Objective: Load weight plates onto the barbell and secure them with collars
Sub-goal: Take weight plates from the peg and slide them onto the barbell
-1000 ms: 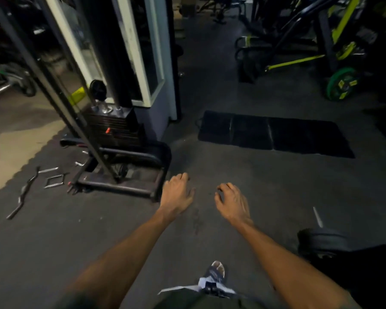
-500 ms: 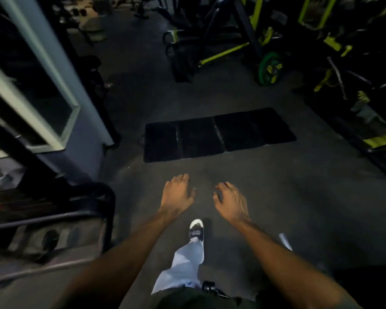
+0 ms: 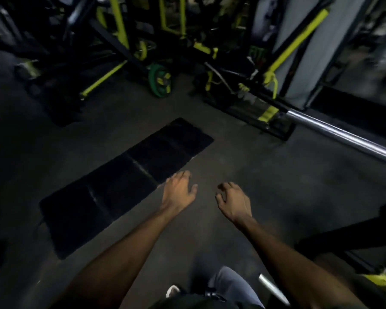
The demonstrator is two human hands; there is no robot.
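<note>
Both arms reached out forward, palms down. The left hand (image 3: pixel 179 189) hung free with fingers loosely spread, holding nothing; the right hand (image 3: pixel 233 200) beside it was empty too, fingers loosely curled.

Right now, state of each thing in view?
left hand: empty, fingers relaxed.
right hand: empty, fingers loosely curled.
barbell sleeve: bare, no plate or collar on the visible part.
green plate: upright against the yellow-and-black machines.
black mat: flat on the floor.

Black mat (image 3: pixel 125 184) on grey floor (image 3: pixel 276 186), green weight plate (image 3: pixel 159 81), yellow-and-black machine frames (image 3: pixel 118 25), chrome barbell (image 3: pixel 343 136).
</note>
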